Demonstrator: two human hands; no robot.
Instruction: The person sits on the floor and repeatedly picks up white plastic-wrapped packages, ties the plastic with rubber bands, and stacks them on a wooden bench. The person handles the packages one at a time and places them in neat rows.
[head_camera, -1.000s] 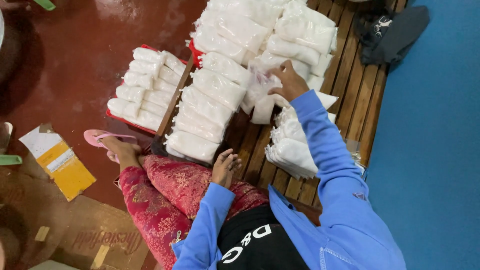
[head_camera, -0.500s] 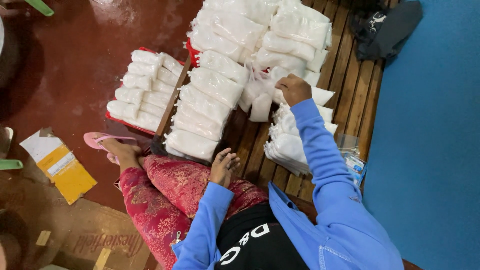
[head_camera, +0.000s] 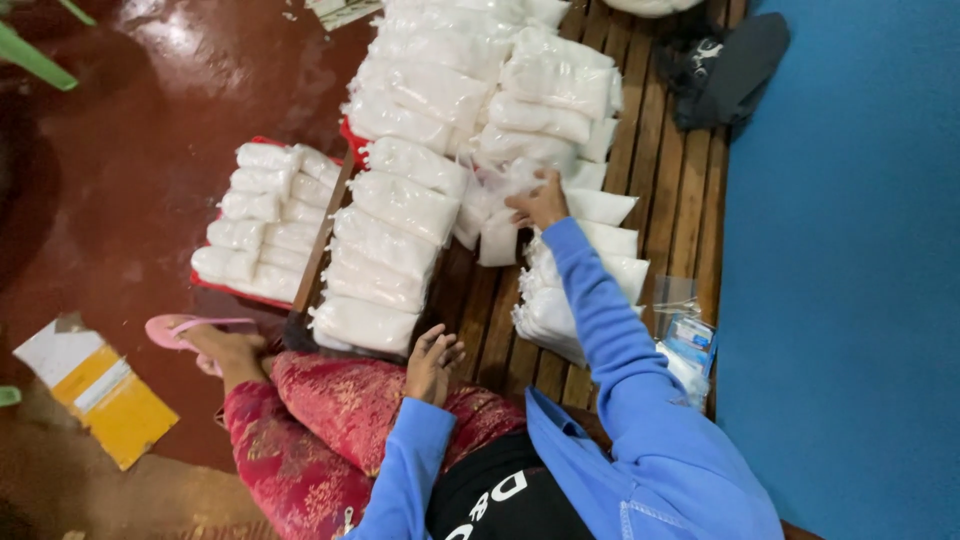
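While the left hand (head_camera: 432, 362) rests with fingers loosely spread and empty on the red patterned knee (head_camera: 350, 400), just short of the wooden slat platform (head_camera: 690, 200), the right hand (head_camera: 540, 203) reaches farther out over that platform. Its fingers curl onto a small white filled bag (head_camera: 497, 235) between the long row of packed bags (head_camera: 390, 240) and the flat stack of empty pouches (head_camera: 585, 290). Beyond, more filled bags (head_camera: 540, 90) lie heaped on the slats.

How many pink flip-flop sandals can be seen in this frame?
1. A pink rubber flip-flop sandal sits on the person's foot at the left, on the dark red floor below the red tray of white bags. A second may be hidden.
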